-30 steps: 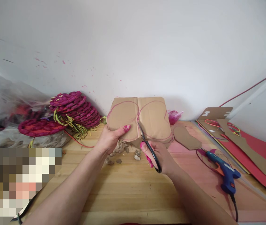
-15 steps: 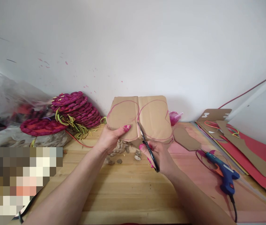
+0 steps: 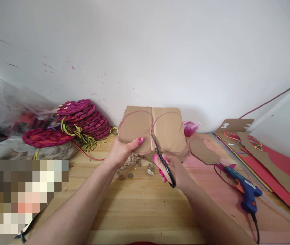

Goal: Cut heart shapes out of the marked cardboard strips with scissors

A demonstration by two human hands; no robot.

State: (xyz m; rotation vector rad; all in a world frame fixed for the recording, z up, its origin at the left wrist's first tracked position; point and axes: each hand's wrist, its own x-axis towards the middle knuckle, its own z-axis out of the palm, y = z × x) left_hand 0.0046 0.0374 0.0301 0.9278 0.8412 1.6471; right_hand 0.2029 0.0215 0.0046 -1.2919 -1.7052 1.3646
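My left hand [image 3: 123, 152] grips the lower left part of a brown cardboard sheet [image 3: 140, 126] held upright above the table, thumb on its front. Pink pen outlines are drawn on the sheet. My right hand [image 3: 172, 167] is closed round black-handled scissors [image 3: 163, 161], whose blades reach into the sheet's bottom edge near its middle fold. Small shells or seeds [image 3: 134, 165] lie on the wooden table [image 3: 140, 207] just beneath the sheet.
A blue glue gun [image 3: 244, 190] with its cord lies at the right on a pink mat. Cardboard cut-outs [image 3: 203, 151] and red paper [image 3: 285, 170] sit farther right. Magenta woven mats [image 3: 83, 117] and a plastic bag [image 3: 9, 112] stand at the left by the white wall.
The cardboard sheet has tilted and shifted slightly to the right in my left hand. The scissors stay at the sheet's bottom edge, barely moved.
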